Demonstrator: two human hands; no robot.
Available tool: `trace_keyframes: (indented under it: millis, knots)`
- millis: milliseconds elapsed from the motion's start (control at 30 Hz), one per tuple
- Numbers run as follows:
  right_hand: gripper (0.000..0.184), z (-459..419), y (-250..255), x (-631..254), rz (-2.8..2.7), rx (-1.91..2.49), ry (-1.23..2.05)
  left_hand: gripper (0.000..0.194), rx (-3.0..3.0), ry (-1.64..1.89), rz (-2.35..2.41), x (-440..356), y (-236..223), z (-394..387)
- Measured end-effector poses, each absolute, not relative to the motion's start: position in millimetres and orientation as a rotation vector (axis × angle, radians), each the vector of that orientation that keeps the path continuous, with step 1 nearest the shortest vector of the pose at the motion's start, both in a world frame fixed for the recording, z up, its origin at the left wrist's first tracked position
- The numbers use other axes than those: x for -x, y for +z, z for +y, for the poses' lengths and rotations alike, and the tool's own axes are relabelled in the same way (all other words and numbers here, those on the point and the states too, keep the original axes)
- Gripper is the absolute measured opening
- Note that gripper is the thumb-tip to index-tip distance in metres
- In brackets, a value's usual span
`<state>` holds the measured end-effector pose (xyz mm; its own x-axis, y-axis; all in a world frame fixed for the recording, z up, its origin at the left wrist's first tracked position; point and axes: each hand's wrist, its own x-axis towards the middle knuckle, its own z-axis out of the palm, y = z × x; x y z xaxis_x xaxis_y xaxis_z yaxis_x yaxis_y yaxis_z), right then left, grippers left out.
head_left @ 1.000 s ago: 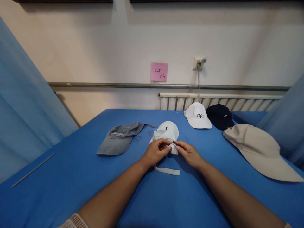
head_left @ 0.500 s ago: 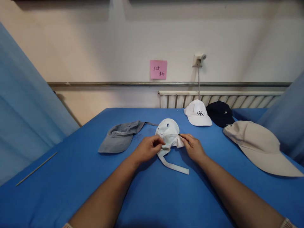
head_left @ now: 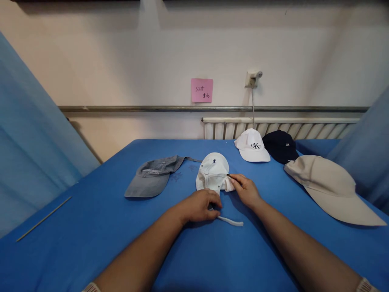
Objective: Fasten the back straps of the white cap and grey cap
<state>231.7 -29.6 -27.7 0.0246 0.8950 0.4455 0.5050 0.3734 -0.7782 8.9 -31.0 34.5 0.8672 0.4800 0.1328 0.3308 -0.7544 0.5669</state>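
A white baseball cap (head_left: pixel 211 172) with a small dark emblem lies in front of me on the blue-covered table, its brim side facing away. From its near side a loose white strap (head_left: pixel 231 221) runs out to the right. My left hand (head_left: pixel 203 206) is closed around part of this strap, hiding its base. At the cap's right edge my right hand (head_left: pixel 245 190) pinches a small dark piece, apparently the buckle (head_left: pixel 229 175), beside a fold of white fabric. To the left rests a grey cap (head_left: pixel 153 176) whose strap reaches toward the white one.
A white cap with black letters (head_left: pixel 252 146), a dark navy cap (head_left: pixel 280 146) and a large beige cap (head_left: pixel 330 186) sit at the right. A thin stick (head_left: pixel 44 219) lies far left. Blue curtains (head_left: pixel 33 134) flank the table; a radiator (head_left: pixel 225 129) stands behind.
My left hand has moved from the cap's left side down toward me and closed on the strap. The right hand has stayed at the cap's right edge.
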Motion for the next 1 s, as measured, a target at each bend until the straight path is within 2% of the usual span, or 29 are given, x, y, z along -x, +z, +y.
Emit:
trace_keyframes:
  millis: [300,500,667,833,1000]
  knots:
    - [0.029,-31.2,-26.0,-232.0,-1.594,1.223,0.543,0.014,-2.399,0.295,0.596,-5.4,38.4,-34.7]
    - [0.021,-39.2,-16.2,-231.0,-1.746,1.126,0.625,0.007,-1.718,0.742,0.847,0.1,41.1,-19.4]
    - [0.016,-47.2,-7.5,-224.8,-1.891,1.185,0.504,0.017,-1.402,0.961,0.922,-8.3,23.3,-7.3]
    - [0.011,-51.8,-2.7,-217.7,-2.004,1.200,0.390,0.025,-1.504,0.917,0.959,-20.8,11.2,-9.3]
    - [0.015,-53.2,-2.1,-213.6,-2.070,1.188,0.350,0.033,-1.606,0.810,0.920,-26.5,12.9,-14.9]
